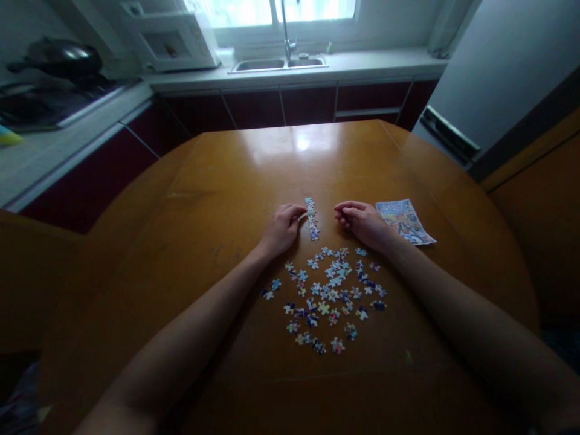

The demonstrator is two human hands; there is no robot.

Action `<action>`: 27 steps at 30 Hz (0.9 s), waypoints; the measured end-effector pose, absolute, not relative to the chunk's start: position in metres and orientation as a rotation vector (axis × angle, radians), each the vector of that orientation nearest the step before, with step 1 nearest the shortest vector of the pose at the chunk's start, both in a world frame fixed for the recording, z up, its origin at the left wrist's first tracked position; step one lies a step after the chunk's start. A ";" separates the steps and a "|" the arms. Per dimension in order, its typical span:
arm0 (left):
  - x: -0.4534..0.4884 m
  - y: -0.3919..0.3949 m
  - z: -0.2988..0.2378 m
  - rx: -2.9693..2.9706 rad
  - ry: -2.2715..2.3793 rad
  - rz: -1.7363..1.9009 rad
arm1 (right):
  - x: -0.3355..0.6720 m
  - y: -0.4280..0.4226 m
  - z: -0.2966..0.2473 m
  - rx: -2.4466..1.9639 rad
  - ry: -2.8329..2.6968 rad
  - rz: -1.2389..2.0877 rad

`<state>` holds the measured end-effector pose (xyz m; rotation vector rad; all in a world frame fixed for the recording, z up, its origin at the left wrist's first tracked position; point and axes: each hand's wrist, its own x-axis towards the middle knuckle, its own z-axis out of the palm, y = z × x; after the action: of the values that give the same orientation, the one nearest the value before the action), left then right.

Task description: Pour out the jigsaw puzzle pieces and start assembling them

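Observation:
A narrow strip of joined jigsaw puzzle pieces (312, 219) lies on the wooden table, running away from me. My left hand (283, 228) rests on its left side, fingers curled, with index finger and thumb at the strip's edge. To the right, apart from the strip, my right hand (362, 223) is closed with its fingertips together; whether a small piece is between them is hidden. Many loose jigsaw pieces (334, 294) are scattered nearer to me, between my forearms. Beside my right wrist is a printed picture sheet (405, 220), partly behind the hand.
The table (217, 175) has a broad, glossy top with angled corners. Beyond it stand a counter with a sink (260, 64) and a white microwave (174, 42). At the left are a stove and a dark pan (66, 57); at the right, a refrigerator (507, 72).

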<state>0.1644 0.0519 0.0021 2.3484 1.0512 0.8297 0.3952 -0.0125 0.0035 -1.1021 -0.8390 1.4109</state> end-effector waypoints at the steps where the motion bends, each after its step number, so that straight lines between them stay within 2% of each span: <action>1: 0.164 0.052 0.002 2.350 1.049 0.830 | 0.395 -0.013 0.004 -1.105 -0.842 1.408; 27: 0.162 0.054 -0.001 2.365 1.032 0.840 | 0.395 -0.012 0.004 -1.089 -0.848 1.414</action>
<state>0.1622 0.0543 -0.0008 2.3654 1.0318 0.8405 0.3953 -0.0118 0.0036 -1.0890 -0.8482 1.4135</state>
